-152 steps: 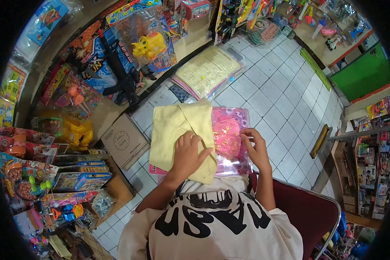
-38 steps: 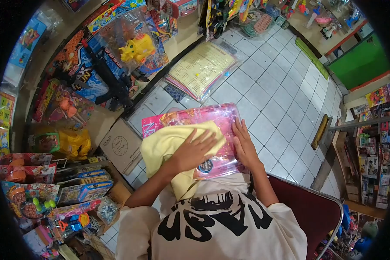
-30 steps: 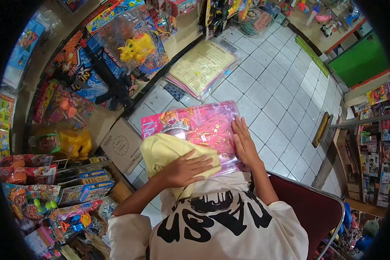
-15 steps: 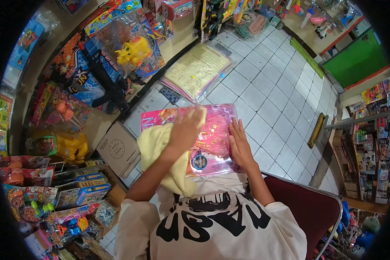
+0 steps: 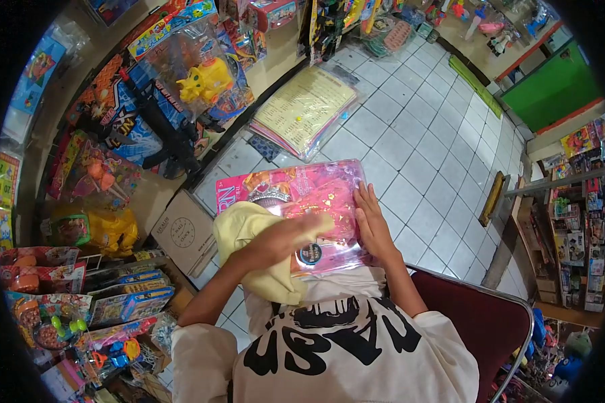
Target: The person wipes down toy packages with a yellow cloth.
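my left hand lies with stretched fingers on the yellow cloth and presses it on the near left part of the pink toy package, which is close in front of my body; the hand is a little blurred. my right hand is open and flat, palm down on the right edge of the package. left of the package a cardboard box stands on the tiled floor, and farther away lies a plastic bag of yellow sheets
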The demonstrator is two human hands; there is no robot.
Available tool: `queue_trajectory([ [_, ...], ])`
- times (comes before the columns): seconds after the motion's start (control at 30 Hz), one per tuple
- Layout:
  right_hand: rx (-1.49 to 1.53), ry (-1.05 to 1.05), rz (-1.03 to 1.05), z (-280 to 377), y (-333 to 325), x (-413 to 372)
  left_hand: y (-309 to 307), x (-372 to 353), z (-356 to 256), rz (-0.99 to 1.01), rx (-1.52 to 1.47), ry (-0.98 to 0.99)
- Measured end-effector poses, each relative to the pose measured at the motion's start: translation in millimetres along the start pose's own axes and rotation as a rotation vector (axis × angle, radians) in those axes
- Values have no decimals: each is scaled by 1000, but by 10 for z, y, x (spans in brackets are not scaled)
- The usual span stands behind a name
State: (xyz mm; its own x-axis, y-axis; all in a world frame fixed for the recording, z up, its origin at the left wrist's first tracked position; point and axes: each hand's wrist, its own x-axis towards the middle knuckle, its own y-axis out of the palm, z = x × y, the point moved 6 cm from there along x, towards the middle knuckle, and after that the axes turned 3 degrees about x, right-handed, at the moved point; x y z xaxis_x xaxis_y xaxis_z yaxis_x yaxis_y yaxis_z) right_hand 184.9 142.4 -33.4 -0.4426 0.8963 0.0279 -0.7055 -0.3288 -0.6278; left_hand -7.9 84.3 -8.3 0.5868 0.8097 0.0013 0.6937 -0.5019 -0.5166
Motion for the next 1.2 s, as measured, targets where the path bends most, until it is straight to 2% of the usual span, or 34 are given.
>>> queue_trajectory([
  [0.07, -13, 2, -1, 12, 0, 10, -311, 42, 8, -263, -314, -77],
  [0.1, -18, 4, 0, 17, 2, 4, -440, 62, 124, -452, -476, -41],
  [0.13, -17, 6, -1, 13, 2, -2, -728, 117, -142, -520, -135, 32],
  [0.2, -15, 3, -2, 0, 7, 7, -924, 243, -252, -546, 320, -5],
  [0.3, -14, -1, 1, -8, 11, 12, -691, 596, -70, -353, 984, -27],
  [0.4, -3, -7, -4, 2, -4, 2, -121, 742, 476, -166, 931, -11],
  [0.5, -64, -26, 13, -9, 4, -13, -65, 734, 418, -191, 904, 11],
  [0.6, -453, 13, 79, 49, 48, -31, 15, 682, 382, -124, 910, 60],
  [0.7, -490, 1, 106, 9, 102, -17, 56, 589, 249, -87, 894, 106],
  [0.83, -350, -19, 79, -36, 102, -16, 288, 392, 96, 86, 796, 184],
  [0.97, -280, -61, 43, -6, 67, -16, 405, 60, -79, 348, 560, 266],
  [1.07, -259, -87, 28, 16, 51, -2, 218, 51, -100, 320, 331, 273],
  [1.17, -230, -63, 41, 35, 58, 19, -254, 248, 116, -101, -106, -52],
  [1.2, -219, -44, 50, 37, 65, 13, -414, 287, 229, -260, -358, -37],
])
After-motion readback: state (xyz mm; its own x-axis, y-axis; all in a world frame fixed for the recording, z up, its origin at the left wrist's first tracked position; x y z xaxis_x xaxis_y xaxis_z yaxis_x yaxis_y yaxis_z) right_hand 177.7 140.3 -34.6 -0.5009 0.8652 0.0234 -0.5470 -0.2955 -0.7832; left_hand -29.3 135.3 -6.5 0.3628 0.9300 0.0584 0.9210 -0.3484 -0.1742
